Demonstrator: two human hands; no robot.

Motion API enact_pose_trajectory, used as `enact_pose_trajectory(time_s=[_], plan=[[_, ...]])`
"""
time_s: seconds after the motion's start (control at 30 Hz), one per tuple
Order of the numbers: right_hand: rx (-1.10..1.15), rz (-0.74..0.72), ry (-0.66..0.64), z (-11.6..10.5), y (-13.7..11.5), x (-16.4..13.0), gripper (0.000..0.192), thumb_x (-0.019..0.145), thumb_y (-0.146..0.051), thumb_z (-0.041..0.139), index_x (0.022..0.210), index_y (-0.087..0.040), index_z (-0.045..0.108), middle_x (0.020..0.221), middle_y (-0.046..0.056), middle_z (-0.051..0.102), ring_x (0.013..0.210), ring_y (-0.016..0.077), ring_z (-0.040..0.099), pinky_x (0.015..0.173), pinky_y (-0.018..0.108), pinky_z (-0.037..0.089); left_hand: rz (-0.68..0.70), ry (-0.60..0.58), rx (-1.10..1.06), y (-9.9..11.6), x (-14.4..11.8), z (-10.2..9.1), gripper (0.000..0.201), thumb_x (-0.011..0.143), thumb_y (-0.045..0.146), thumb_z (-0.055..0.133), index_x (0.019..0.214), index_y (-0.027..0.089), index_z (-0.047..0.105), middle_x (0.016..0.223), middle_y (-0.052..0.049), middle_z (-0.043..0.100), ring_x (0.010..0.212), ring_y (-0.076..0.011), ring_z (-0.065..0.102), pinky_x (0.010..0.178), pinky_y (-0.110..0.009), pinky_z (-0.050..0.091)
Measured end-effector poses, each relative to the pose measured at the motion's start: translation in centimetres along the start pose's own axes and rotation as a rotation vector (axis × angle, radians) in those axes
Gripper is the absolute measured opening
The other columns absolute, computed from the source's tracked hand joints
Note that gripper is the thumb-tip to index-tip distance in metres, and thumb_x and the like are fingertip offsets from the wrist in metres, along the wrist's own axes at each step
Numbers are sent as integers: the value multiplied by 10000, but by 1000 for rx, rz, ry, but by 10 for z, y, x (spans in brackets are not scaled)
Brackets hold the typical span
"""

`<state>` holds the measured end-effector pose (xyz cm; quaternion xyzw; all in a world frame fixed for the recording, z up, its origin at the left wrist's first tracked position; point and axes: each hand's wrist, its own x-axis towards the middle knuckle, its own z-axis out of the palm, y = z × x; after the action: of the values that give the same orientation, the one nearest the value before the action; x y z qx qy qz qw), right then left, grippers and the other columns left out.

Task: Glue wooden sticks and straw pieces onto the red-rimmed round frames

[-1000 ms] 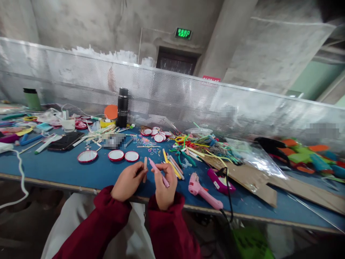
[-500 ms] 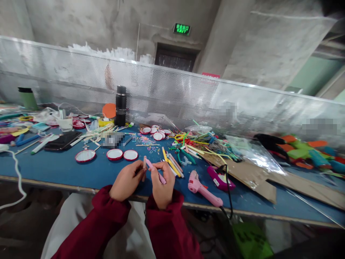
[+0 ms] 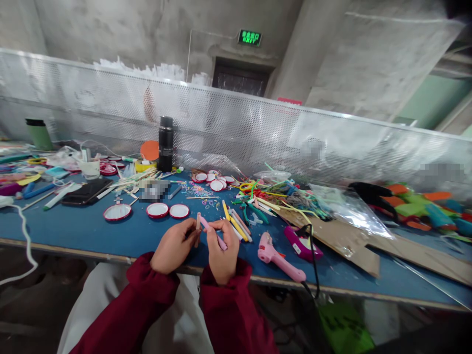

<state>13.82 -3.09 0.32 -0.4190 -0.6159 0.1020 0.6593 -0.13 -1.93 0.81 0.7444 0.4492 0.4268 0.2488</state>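
exit sign [image 3: 250, 38] | green lit, above doorway | "EXIT" barely legible | other lettering unreadable

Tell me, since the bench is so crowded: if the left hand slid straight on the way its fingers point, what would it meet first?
Probably the right hand and its pink stick; the left hand points right, nearly touching them.

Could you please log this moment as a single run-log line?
left hand: holds pale wooden craft stick | right hand: holds pink stick, tip against wooden one | pink glue gun: lying on blue table, right of hands
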Motion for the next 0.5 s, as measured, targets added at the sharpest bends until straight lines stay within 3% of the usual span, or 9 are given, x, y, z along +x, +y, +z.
enact_pose_trajectory(time_s=[0.5], plan=[[9, -13, 1, -1, -2, 0, 126, 883, -230, 551, 781, -203, 618, 763, 7, 649, 782, 177, 587, 791, 331, 449, -1, -6, 4, -1, 0, 0, 232, 954, 346, 483, 764, 218, 515, 696, 32, 609, 657, -137, 534, 639, -257, 371]])
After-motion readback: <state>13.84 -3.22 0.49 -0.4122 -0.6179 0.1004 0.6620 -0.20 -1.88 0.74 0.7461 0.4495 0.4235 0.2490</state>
